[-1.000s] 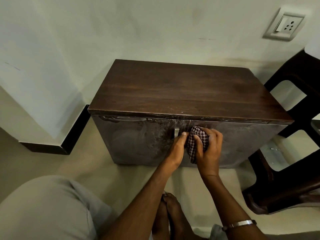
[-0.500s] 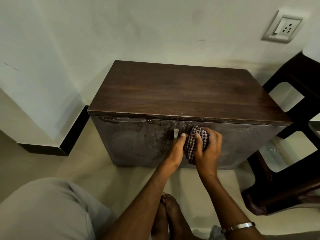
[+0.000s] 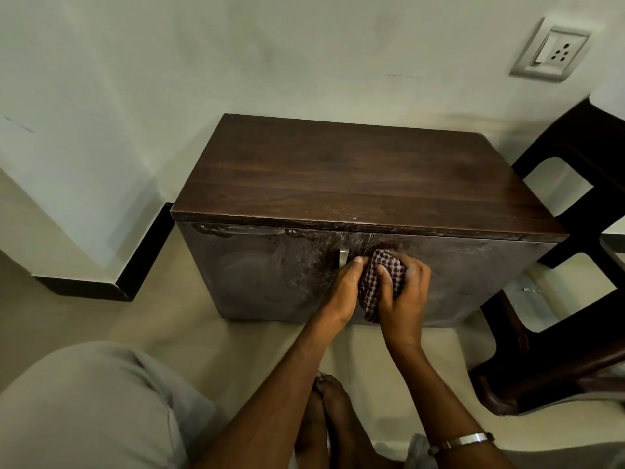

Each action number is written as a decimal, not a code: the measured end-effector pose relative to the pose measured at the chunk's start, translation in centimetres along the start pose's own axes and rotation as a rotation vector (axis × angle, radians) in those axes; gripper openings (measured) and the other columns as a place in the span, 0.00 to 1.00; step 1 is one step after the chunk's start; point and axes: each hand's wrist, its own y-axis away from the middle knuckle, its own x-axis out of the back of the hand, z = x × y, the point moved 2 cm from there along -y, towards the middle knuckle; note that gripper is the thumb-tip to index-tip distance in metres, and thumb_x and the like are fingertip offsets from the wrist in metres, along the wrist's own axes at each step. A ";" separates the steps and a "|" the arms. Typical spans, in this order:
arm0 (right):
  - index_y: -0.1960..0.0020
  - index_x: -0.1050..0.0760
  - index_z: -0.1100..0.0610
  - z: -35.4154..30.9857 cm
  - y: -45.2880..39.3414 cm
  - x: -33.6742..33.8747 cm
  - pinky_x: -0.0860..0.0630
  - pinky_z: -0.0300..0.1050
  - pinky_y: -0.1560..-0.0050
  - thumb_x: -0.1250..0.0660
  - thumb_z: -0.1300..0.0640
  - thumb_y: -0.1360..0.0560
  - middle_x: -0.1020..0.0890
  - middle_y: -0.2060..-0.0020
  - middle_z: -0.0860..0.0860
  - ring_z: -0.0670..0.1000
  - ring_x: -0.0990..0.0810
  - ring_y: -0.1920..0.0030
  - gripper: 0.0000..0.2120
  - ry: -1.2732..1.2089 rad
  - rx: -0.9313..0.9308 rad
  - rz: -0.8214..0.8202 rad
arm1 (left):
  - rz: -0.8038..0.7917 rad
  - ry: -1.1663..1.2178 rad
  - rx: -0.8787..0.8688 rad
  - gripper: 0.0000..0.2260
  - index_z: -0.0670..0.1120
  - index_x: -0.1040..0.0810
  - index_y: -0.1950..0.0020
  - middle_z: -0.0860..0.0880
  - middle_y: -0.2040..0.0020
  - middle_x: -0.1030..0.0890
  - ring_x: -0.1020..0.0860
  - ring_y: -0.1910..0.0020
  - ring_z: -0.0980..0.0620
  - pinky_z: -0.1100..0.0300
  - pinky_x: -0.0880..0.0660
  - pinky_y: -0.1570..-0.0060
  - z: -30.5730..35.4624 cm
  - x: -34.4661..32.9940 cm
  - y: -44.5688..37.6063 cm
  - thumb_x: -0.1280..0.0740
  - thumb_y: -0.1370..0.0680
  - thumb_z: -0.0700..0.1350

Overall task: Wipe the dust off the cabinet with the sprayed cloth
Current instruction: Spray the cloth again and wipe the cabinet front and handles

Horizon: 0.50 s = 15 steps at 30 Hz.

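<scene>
The right hand (image 3: 402, 292) grips the checked cloth (image 3: 375, 282) against the dusty cabinet (image 3: 355, 184) front. The left hand (image 3: 341, 289), fingers straight, presses just beside the handle (image 3: 343, 259).

Pale wall (image 3: 236, 62) with socket (image 3: 549, 50), beige floor (image 3: 169, 316), dark chair (image 3: 575, 265).

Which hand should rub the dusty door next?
The right hand, probably. It grips the checked cloth against the cabinet front, beside dusty smears. The left hand only rests flat by the handle, without cloth.
</scene>
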 end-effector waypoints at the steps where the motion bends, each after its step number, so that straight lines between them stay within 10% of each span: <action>1: 0.38 0.28 0.58 0.5 0.7 0.0 0.36 0.23 0.43 0.34 0.58 0.22 0.32 0.43 0.51 0.32 0.31 0.42 0.13 -0.001 -0.005 -0.025 | -0.002 -0.020 -0.002 0.18 0.43 0.24 0.40 0.45 0.43 0.22 0.23 0.51 0.62 0.76 0.27 0.56 0.0 0.1 0.0 0.53 0.15 0.45; 15: 0.42 0.31 0.54 3.8 2.1 -0.5 0.33 0.25 0.49 0.32 0.56 0.23 0.30 0.47 0.49 0.32 0.31 0.50 0.13 0.008 -0.197 -0.140 | -0.039 -0.088 -0.068 0.21 0.49 0.24 0.35 0.52 0.37 0.23 0.27 0.36 0.58 0.62 0.32 0.37 -1.3 0.3 1.0 0.49 0.20 0.54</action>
